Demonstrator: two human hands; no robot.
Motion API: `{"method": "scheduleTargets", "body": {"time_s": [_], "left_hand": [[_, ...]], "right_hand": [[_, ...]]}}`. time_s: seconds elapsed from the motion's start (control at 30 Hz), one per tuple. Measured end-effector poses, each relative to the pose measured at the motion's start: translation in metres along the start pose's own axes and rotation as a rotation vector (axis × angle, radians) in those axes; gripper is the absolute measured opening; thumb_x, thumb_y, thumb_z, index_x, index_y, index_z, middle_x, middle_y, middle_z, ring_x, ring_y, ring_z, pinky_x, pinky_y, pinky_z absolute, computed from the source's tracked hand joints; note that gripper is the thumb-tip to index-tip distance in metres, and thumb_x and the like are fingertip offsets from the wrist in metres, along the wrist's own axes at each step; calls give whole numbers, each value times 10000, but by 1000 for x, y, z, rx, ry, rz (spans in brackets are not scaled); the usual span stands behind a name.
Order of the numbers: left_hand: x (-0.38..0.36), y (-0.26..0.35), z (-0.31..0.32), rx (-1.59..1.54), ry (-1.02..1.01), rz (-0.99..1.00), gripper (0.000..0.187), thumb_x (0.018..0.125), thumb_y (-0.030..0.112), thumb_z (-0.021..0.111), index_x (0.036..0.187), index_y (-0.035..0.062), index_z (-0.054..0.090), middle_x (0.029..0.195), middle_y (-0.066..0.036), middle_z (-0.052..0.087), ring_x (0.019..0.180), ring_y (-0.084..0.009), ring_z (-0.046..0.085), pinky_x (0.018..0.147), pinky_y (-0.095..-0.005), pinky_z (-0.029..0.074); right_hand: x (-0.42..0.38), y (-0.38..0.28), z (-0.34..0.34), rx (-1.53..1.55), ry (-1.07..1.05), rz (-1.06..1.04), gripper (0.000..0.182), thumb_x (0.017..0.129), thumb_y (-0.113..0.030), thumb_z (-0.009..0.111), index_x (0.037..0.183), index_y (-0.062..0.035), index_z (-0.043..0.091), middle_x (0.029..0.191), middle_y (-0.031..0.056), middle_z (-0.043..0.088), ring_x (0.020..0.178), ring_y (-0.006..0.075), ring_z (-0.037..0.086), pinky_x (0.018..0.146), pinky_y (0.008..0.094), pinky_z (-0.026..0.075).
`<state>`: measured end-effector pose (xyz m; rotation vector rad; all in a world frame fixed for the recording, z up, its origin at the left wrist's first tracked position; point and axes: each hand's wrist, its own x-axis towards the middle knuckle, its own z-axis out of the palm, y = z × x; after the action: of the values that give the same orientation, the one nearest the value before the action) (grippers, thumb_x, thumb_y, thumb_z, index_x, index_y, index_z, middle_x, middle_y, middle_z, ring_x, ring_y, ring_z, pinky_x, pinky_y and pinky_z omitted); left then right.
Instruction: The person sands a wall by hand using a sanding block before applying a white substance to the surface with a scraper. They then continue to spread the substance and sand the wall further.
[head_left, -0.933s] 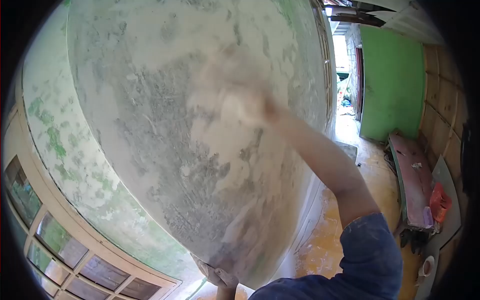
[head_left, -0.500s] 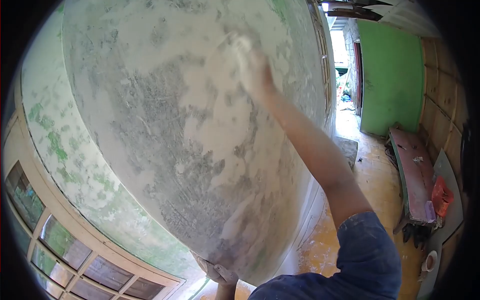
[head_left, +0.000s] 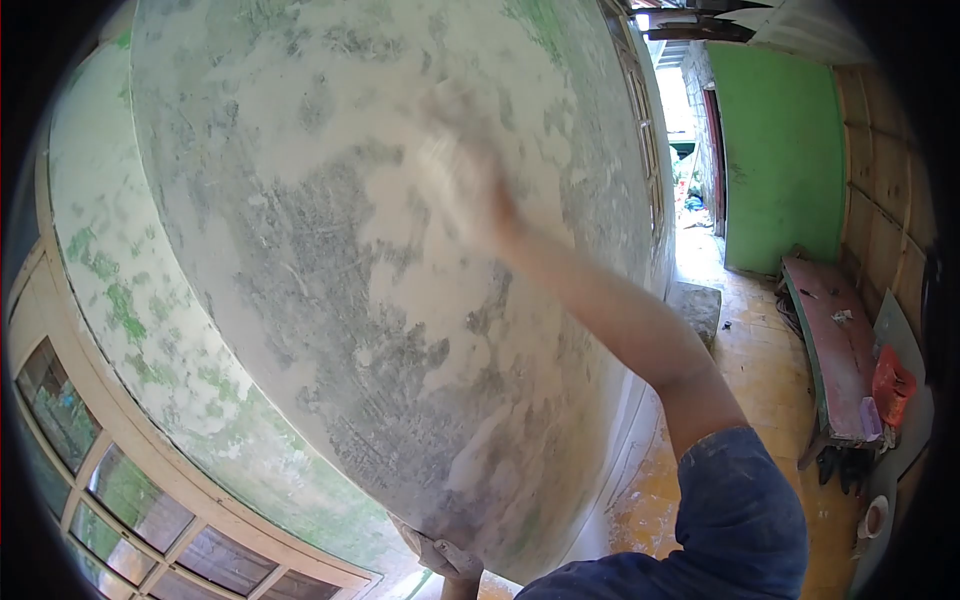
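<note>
My right hand (head_left: 468, 192) is up against the patchy grey and white wall (head_left: 330, 290), at the end of my outstretched arm. Motion smears its fingers, so I cannot make out whether anything is in them. Low in the view, my dusty left hand (head_left: 452, 560) is beside the wall's bottom left corner, its fingers bent around a thin, flat edge that I cannot identify. Pale smears cover much of the wall, with dark grey patches between them and green traces near the top.
A paned window frame (head_left: 130, 500) lies at lower left. On the right, a reddish bench (head_left: 832, 330) stands along a wooden partition, with a red plastic bag (head_left: 893, 385) beside it. A green wall (head_left: 780, 160) and a bright doorway stand beyond the yellow tiled floor (head_left: 755, 390).
My right hand has swept down and to the left across the wall. My left hand stays near the corner; the view has shifted slightly.
</note>
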<state>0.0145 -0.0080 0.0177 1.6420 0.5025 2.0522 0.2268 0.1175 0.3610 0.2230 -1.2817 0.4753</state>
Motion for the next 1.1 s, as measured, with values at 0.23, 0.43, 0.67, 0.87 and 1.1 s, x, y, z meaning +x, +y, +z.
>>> {"method": "scheduleTargets", "body": {"time_s": [0.23, 0.43, 0.67, 0.87, 1.1], "left_hand": [[-4, -7, -6, 89, -1, 51, 695, 945, 390, 370, 1373, -130, 198, 1412, -249, 261, 1281, -328, 349, 1015, -414, 344], [-12, -18, -12, 83, 11, -19, 722, 948, 431, 369, 1357, -144, 215, 1390, -249, 281, 1255, -322, 382, 1009, -412, 356], [-6, -6, -4, 126, 40, 14, 731, 950, 435, 360, 1362, -148, 203, 1391, -256, 299, 1234, -325, 414, 1001, -412, 373], [-6, -5, -5, 153, 23, 11, 745, 947, 442, 362, 1370, -145, 187, 1397, -257, 293, 1242, -324, 406, 1001, -412, 374], [-8, -15, -7, 74, 35, -3, 778, 934, 458, 381, 1387, -129, 146, 1430, -238, 202, 1268, -319, 369, 1006, -422, 370]], "right_hand": [[-5, -11, -44, -1242, -436, -807, 384, 828, -20, 614, 1204, -101, 591, 1276, 105, 553, 1278, 237, 431, 1080, 378, 333], [-54, -6, -17, -1195, -263, -657, 392, 798, -63, 666, 1180, -135, 610, 1367, 74, 471, 1300, 239, 402, 1094, 419, 311], [-13, -30, -43, -1388, -282, -452, 490, 827, -173, 663, 1280, -294, 523, 1363, 86, 470, 1306, 253, 394, 1102, 415, 299], [-7, -21, -10, -1305, -350, -619, 301, 872, -237, 615, 1159, -149, 634, 1340, 181, 461, 1240, 313, 471, 1029, 411, 377], [49, -25, 3, -1487, -43, -534, 208, 876, -226, 610, 1014, -96, 695, 1138, 102, 602, 1111, 247, 526, 946, 359, 406]]}}
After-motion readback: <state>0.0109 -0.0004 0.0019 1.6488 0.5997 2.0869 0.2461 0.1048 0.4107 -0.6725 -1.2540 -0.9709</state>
